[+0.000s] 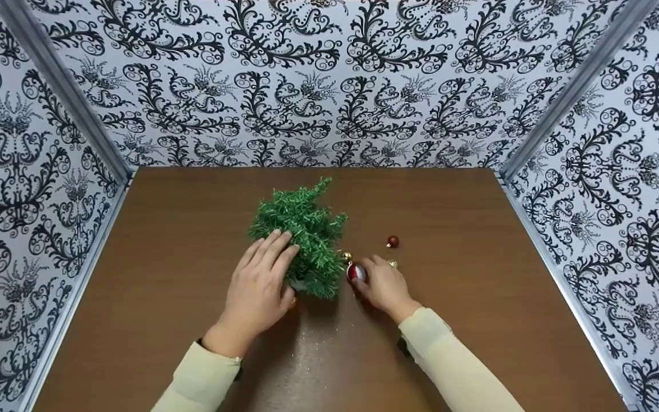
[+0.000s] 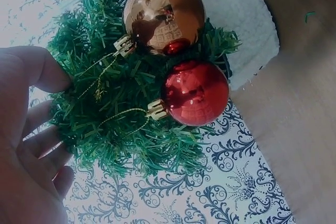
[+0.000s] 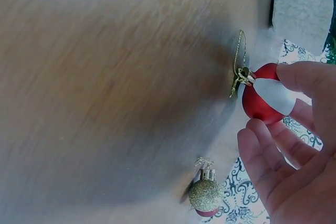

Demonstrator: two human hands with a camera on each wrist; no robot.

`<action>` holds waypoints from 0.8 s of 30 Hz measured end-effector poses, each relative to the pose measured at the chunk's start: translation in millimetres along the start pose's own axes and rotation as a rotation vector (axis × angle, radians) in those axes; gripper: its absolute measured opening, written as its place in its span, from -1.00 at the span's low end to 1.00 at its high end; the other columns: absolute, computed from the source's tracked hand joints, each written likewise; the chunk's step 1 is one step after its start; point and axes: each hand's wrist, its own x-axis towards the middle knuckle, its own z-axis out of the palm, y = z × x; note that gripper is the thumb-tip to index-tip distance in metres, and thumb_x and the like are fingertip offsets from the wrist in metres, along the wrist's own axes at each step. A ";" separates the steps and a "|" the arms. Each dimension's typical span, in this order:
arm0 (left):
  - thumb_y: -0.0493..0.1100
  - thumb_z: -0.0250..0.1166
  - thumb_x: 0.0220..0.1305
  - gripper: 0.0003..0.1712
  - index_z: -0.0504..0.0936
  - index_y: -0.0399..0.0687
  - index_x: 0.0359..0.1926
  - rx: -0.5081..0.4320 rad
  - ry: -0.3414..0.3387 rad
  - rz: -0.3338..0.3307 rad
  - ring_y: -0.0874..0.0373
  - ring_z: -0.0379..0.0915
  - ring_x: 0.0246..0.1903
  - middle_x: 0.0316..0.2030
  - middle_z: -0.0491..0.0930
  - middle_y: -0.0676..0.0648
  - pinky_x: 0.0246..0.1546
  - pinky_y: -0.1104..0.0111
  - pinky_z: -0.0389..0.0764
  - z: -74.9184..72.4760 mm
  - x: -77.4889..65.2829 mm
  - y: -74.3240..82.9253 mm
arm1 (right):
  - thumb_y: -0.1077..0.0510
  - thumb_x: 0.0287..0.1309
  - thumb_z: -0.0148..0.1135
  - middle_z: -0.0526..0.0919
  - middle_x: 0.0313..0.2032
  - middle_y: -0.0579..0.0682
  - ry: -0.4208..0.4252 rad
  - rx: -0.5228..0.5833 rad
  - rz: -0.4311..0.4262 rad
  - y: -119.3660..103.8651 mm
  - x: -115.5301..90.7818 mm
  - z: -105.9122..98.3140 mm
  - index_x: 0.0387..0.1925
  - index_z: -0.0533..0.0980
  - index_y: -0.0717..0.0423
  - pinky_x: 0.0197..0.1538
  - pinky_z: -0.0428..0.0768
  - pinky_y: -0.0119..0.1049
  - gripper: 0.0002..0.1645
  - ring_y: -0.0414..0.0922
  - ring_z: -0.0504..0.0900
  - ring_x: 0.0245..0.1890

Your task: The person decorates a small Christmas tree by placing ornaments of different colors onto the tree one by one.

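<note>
Head view: report the left hand's pose.

Left hand [image 1: 258, 286] slants in from the near side, back uppermost, fingers straight and slightly apart, resting on the left flank of a miniature Christmas tree [image 1: 306, 232].

And the right hand [image 1: 385, 284]?

Clamped, thumb against fingers, on a red-and-white bauble [image 3: 265, 96], just right of the tree.

Where is the tree itself?

Near the middle of the wood-grain surface [image 1: 186, 229], well in from both side edges. A copper bauble [image 2: 165, 17] and a shiny red bauble [image 2: 195, 94] sit against its branches.

Room for moving?

Wide stretches of wood run from each hand to its own side edge. Towards the far edge, a gold glitter bauble [image 3: 205, 194] lies just beside the right hand, a small red bauble [image 1: 393, 242] beyond. The near edge is out of view.
</note>
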 end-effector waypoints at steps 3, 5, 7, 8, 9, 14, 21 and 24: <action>-0.27 0.32 -0.12 -0.27 0.53 -0.20 0.22 -0.001 0.003 0.007 -0.10 0.19 0.39 0.34 0.38 -0.21 0.37 0.03 0.17 -0.8 -0.4 -1.0 | 0.00 0.13 0.41 0.59 -0.05 0.13 -0.009 -0.001 0.013 0.2 0.0 -0.5 0.06 0.60 0.08 -0.12 0.62 0.11 -0.53 0.14 0.66 -0.19; -0.26 0.34 -0.12 -0.26 0.53 -0.20 0.23 -0.001 0.005 0.011 -0.11 0.19 0.39 0.34 0.38 -0.21 0.36 0.02 0.19 -0.6 -1.1 -2.2 | 0.02 0.12 0.42 0.59 -0.04 0.16 -0.012 0.003 0.015 0.3 0.1 -1.0 0.05 0.60 0.09 -0.12 0.61 0.12 -0.53 0.15 0.65 -0.18; -0.27 0.35 -0.13 -0.25 0.53 -0.19 0.23 0.000 0.003 0.012 -0.10 0.19 0.39 0.35 0.38 -0.20 0.36 0.01 0.19 -0.8 -1.4 -3.5 | 0.03 0.10 0.42 0.59 -0.05 0.17 -0.009 0.005 0.012 0.5 0.1 -1.4 0.02 0.59 0.12 -0.12 0.61 0.12 -0.54 0.16 0.65 -0.18; -0.27 0.35 -0.13 -0.25 0.53 -0.19 0.23 0.000 -0.002 0.012 -0.10 0.19 0.39 0.35 0.37 -0.20 0.36 0.02 0.18 -1.1 -1.4 -4.0 | 0.04 0.09 0.42 0.59 -0.06 0.16 -0.007 0.004 0.009 0.7 0.1 -1.6 0.01 0.59 0.13 -0.13 0.61 0.12 -0.54 0.16 0.65 -0.19; -0.28 0.35 -0.13 -0.25 0.53 -0.19 0.23 0.000 -0.004 0.012 -0.10 0.19 0.39 0.35 0.37 -0.19 0.36 0.02 0.18 -1.4 -1.5 -4.6 | 0.05 0.08 0.42 0.59 -0.06 0.17 -0.006 0.003 0.009 0.7 0.0 -1.8 0.00 0.59 0.14 -0.13 0.61 0.11 -0.54 0.16 0.65 -0.20; -0.32 0.33 -0.14 -0.26 0.54 -0.20 0.22 0.001 -0.010 0.015 -0.09 0.21 0.38 0.35 0.38 -0.19 0.38 0.06 0.15 -4.2 -3.0 -6.7 | 0.05 0.08 0.42 0.60 -0.11 0.11 -0.008 0.006 0.013 1.7 -0.3 -1.1 -0.02 0.58 0.15 -0.14 0.62 0.08 -0.56 0.11 0.65 -0.22; -0.33 0.31 -0.16 -0.26 0.54 -0.20 0.21 -0.002 0.005 0.023 -0.10 0.21 0.38 0.35 0.38 -0.19 0.37 0.05 0.16 -3.4 -4.3 -8.6 | 0.04 0.09 0.44 0.63 -0.12 0.06 -0.008 0.026 0.027 3.8 1.4 1.1 -0.02 0.56 0.14 -0.10 0.62 0.04 -0.55 0.07 0.65 -0.19; -0.33 0.30 -0.15 -0.26 0.54 -0.20 0.22 -0.001 0.005 0.023 -0.08 0.20 0.39 0.36 0.38 -0.18 0.37 0.05 0.17 -3.4 -4.3 -8.9 | 0.03 0.09 0.44 0.62 -0.12 0.06 -0.011 0.026 0.026 3.9 1.3 1.3 -0.02 0.56 0.15 -0.10 0.62 0.03 -0.54 0.06 0.65 -0.19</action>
